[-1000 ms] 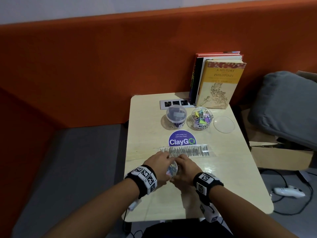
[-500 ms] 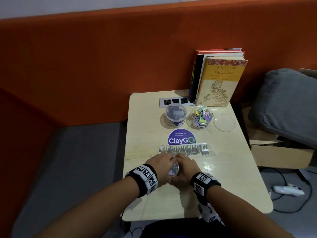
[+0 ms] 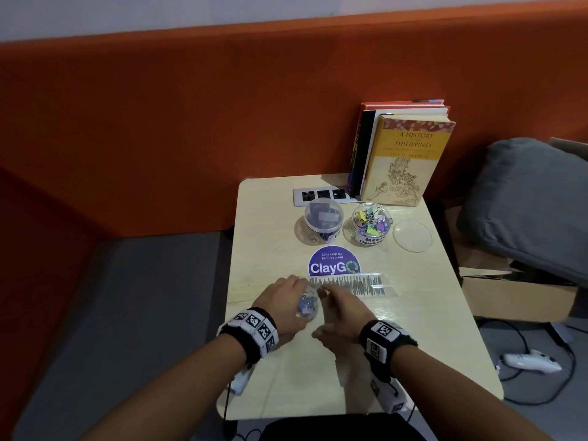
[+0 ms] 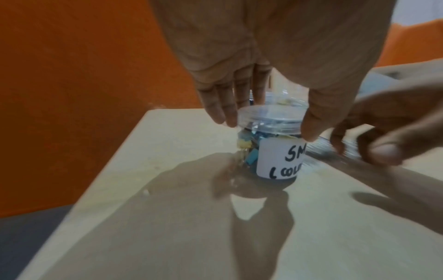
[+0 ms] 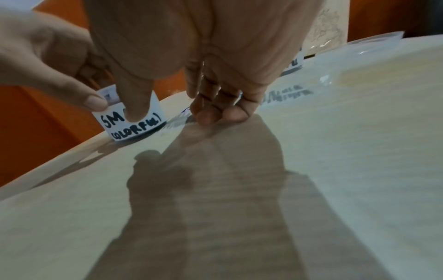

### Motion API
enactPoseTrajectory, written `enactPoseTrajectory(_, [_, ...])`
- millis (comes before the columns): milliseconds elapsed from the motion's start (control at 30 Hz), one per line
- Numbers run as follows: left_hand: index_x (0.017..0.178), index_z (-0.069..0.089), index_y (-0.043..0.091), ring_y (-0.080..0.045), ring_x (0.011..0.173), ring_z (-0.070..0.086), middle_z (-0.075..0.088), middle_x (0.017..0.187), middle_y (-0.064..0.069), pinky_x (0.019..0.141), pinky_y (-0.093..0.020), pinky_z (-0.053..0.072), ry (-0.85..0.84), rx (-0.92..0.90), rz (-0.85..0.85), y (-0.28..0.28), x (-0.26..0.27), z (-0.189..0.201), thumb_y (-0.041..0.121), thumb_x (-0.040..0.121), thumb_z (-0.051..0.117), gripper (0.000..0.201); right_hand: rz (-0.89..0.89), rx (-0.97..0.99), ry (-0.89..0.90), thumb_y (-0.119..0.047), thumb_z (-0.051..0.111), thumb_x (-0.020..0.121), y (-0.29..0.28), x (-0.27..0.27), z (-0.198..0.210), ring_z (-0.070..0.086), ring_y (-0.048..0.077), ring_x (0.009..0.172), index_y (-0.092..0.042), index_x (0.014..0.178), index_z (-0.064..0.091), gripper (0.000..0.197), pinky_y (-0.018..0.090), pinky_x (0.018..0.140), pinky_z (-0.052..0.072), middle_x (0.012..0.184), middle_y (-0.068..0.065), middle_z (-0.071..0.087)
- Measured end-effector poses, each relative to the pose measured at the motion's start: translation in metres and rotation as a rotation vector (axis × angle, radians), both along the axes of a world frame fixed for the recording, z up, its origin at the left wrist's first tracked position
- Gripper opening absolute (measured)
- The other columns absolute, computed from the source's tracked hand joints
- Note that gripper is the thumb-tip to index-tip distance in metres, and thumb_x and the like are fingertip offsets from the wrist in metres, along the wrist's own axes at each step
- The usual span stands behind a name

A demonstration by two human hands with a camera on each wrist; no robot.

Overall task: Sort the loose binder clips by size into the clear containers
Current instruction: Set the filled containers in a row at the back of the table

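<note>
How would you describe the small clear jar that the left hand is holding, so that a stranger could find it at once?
On the pale wooden table, look at the near side, in front of the purple ClayGO sticker. There the left hand grips a small clear plastic jar by its lid. Unlike the two clear containers near the books, it stands close to the person, and its white label begins with "SM".

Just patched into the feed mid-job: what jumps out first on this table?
Near the front edge, the left hand grips a lidded clear jar of colourful clips, with the right hand just beside it. Farther back stand two more clear jars, one lidded, one open with its lid alongside, before upright books.
</note>
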State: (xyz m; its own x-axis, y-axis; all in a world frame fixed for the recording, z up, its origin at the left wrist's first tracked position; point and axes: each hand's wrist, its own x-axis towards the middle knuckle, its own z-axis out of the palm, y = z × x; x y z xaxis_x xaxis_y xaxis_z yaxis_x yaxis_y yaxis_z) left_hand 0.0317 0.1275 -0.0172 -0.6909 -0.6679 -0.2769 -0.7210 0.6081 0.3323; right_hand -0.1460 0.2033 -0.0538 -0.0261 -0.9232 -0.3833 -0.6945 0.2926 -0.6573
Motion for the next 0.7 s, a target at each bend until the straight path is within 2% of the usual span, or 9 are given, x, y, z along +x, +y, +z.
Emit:
enactPoseTrajectory(100, [0.129, 0.043, 0.024, -0.021, 0.106, 0.053, 0.055, 0.125, -0.001, 0.09, -0.036, 0.048, 0.028, -0.013, 0.134, -0.032, 0.001, 0.004, 0.052, 0.083, 0.064, 0.057, -0.053, -0.038, 0.033, -0.034, 0.08, 0.075, -0.003, -0.022, 0.006, 0.051, 0.019, 0.122, -0.02, 0.139, 0.045, 0.074, 0.028, 0.103, 0.04, 0.136, 0.002, 0.051])
enactPoseTrajectory(167, [0.121, 0.045, 0.022, -0.024, 0.101, 0.054, 0.055, 0.119, -0.004, 0.087, -0.037, 0.048, 0.017, -0.045, 0.174, -0.059, -0.002, 0.009, 0.046, 0.084, 0.065, 0.048, -0.084, -0.033, 0.071, -0.032, 0.074, 0.081, -0.006, -0.038, 0.009, 0.053, 0.016, 0.115, -0.021, 0.136, 0.048, 0.062, 0.025, 0.099, 0.041, 0.133, 0.002, 0.052])
enactPoseTrajectory(267, [0.117, 0.047, 0.018, -0.028, 0.103, 0.056, 0.054, 0.12, -0.008, 0.087, -0.038, 0.047, -0.04, -0.048, 0.206, -0.099, -0.009, 0.013, 0.029, 0.082, 0.071, 0.044, -0.074, 0.004, 0.135, -0.029, 0.07, 0.084, -0.011, -0.061, 0.015, 0.052, 0.011, 0.101, -0.021, 0.13, 0.054, 0.049, 0.02, 0.09, 0.04, 0.124, 0.0, 0.053])
enactPoseTrajectory(367, [0.118, 0.048, 0.013, -0.032, 0.108, 0.056, 0.052, 0.123, -0.011, 0.09, -0.041, 0.048, -0.054, -0.031, 0.223, -0.129, -0.017, 0.012, 0.017, 0.08, 0.072, 0.045, -0.064, 0.029, 0.183, -0.029, 0.068, 0.086, -0.013, -0.078, 0.016, 0.055, 0.016, 0.103, -0.021, 0.125, 0.057, 0.042, 0.021, 0.089, 0.04, 0.116, -0.001, 0.052])
enactPoseTrajectory(467, [0.116, 0.048, 0.013, -0.033, 0.106, 0.057, 0.053, 0.123, -0.011, 0.087, -0.039, 0.049, -0.033, -0.03, 0.258, -0.146, -0.024, 0.007, 0.014, 0.085, 0.068, 0.037, -0.073, 0.036, 0.193, -0.028, 0.067, 0.085, -0.011, -0.091, 0.013, 0.055, 0.017, 0.098, -0.021, 0.117, 0.061, 0.033, 0.022, 0.085, 0.041, 0.105, -0.004, 0.048])
enactPoseTrajectory(567, [0.11, 0.046, 0.022, -0.034, 0.098, 0.061, 0.061, 0.117, -0.009, 0.083, -0.038, 0.05, -0.011, -0.033, 0.339, -0.152, -0.028, 0.001, 0.014, 0.087, 0.063, 0.029, -0.079, 0.022, 0.193, -0.025, 0.066, 0.086, -0.012, -0.103, 0.012, 0.054, 0.014, 0.091, -0.021, 0.111, 0.063, 0.026, 0.02, 0.08, 0.04, 0.1, -0.006, 0.046])
enactPoseTrajectory(633, [0.111, 0.046, 0.027, -0.034, 0.105, 0.059, 0.06, 0.126, -0.008, 0.089, -0.038, 0.049, -0.019, -0.03, 0.375, -0.153, -0.03, 0.001, 0.017, 0.087, 0.064, 0.032, -0.097, 0.008, 0.209, -0.027, 0.064, 0.088, -0.015, -0.113, 0.014, 0.053, 0.014, 0.092, -0.02, 0.112, 0.063, 0.025, 0.022, 0.082, 0.043, 0.103, -0.005, 0.049])
enactPoseTrajectory(700, [0.121, 0.048, 0.024, -0.03, 0.128, 0.047, 0.044, 0.145, -0.006, 0.104, -0.04, 0.038, -0.071, -0.073, 0.345, -0.151, -0.035, 0.004, 0.023, 0.084, 0.07, 0.043, -0.132, -0.025, 0.223, -0.028, 0.063, 0.09, -0.019, -0.126, 0.016, 0.057, 0.016, 0.094, -0.018, 0.109, 0.065, 0.022, 0.026, 0.083, 0.046, 0.104, -0.002, 0.054])
